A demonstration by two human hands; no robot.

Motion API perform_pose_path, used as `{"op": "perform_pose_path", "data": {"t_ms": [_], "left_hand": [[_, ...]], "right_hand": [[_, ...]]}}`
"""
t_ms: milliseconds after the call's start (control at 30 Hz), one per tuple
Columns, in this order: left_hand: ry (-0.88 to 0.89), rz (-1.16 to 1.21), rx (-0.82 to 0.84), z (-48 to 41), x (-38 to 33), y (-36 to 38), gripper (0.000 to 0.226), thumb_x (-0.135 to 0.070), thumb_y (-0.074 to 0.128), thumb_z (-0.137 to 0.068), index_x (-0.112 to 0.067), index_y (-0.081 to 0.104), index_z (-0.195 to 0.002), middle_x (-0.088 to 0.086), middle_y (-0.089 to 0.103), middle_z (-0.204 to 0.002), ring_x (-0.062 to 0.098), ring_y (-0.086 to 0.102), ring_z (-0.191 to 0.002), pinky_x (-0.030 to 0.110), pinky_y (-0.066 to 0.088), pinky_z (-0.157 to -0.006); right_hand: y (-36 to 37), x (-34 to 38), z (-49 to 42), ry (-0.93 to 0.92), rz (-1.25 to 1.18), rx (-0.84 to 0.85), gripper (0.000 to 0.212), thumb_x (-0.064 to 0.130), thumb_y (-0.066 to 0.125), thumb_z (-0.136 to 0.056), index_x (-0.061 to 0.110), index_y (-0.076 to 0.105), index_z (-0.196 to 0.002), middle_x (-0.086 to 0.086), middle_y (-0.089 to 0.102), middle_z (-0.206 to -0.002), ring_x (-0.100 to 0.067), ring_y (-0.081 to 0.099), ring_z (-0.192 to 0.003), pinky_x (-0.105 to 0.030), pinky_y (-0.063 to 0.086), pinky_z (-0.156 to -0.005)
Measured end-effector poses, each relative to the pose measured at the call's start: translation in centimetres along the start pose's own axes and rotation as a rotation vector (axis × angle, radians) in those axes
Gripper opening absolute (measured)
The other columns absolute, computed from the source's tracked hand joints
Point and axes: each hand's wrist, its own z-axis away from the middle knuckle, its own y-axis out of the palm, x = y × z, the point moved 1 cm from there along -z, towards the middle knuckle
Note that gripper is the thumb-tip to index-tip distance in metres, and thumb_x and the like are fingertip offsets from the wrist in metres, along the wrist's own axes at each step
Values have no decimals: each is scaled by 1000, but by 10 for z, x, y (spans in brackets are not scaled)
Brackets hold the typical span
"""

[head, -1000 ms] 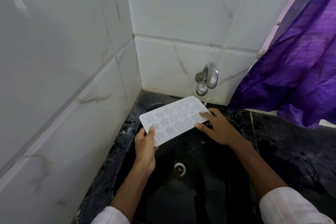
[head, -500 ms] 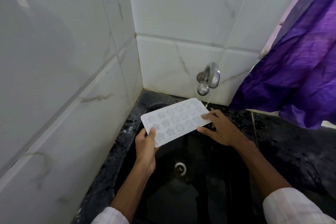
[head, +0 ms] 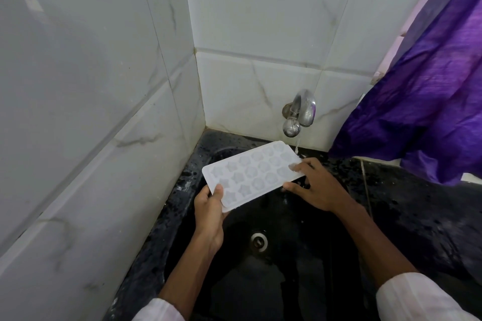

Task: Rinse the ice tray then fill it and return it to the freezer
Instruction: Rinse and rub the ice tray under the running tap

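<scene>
A white ice tray (head: 251, 173) with star and round moulds is held flat over a black sink (head: 287, 255). My left hand (head: 210, 214) grips its near left corner, thumb on top. My right hand (head: 317, 186) holds the tray's right end with fingers curled over the edge. A thin stream of water falls from the metal tap (head: 300, 113) onto the tray's far right corner, next to my right fingers.
White marbled tiles (head: 91, 112) close in on the left and behind the sink. A purple curtain (head: 430, 101) hangs at the right over the dark wet counter (head: 422, 206). The drain (head: 259, 241) sits in the sink's middle below the tray.
The tray has shifted slightly to the right, so its far right corner now sits under the stream of water. Both hands keep their grip.
</scene>
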Motion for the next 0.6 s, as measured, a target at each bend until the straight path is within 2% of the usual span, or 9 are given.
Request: {"op": "perform_pose_path", "data": {"t_ms": [133, 233, 333, 433, 500, 600], "left_hand": [[14, -31, -5, 0, 1, 0, 21, -14, 47, -105, -24, 66, -99, -1, 74, -101, 19, 72, -94, 36, 59, -77], [30, -50, -10, -1, -1, -3, 22, -14, 47, -105, -23, 66, -100, -1, 73, -103, 19, 72, -95, 36, 58, -76], [55, -116, 2, -2, 2, -11, 19, -15, 48, -105, -21, 66, -108, 1, 74, -107, 21, 72, -97, 40, 59, -80], [178, -275, 14, -2, 2, -21, 19, -17, 50, -104, -19, 65, -115, 0, 74, -111, 20, 72, -100, 45, 58, -88], [335, -446, 11, -2, -2, -29, 17, -19, 52, -103, -21, 65, -113, -2, 73, -107, 13, 70, -97, 37, 58, -85], [719, -763, 77, -1, -8, -46, 15, -20, 54, -100, -15, 65, -109, -12, 70, -91, -4, 64, -83, 10, 47, -71]], "right_hand": [[7, 1, 3, 42, -35, 10, 70, 64, 58, -87, 24, 49, -143, 4, 39, -140, -9, 51, -106, -31, 51, -95], [13, 1, 7, 42, -74, -7, 65, 61, 59, -88, 28, 50, -144, 4, 38, -140, -10, 54, -100, -26, 50, -92], [15, 1, 9, 49, -127, 6, 60, 65, 63, -83, 35, 55, -134, 9, 39, -135, -6, 56, -98, -22, 50, -88], [19, 3, 14, 66, -232, -1, 42, 54, 73, -82, 38, 55, -117, 10, 50, -122, -5, 60, -91, -14, 48, -79], [25, 1, 18, 121, -336, 18, 44, 41, 80, -81, 29, 50, -111, 7, 59, -110, -10, 65, -85, -19, 54, -74], [41, -12, 25, 206, -364, 103, 41, 34, 83, -80, 21, 50, -101, 2, 67, -101, -13, 69, -84, -27, 58, -77]]}}
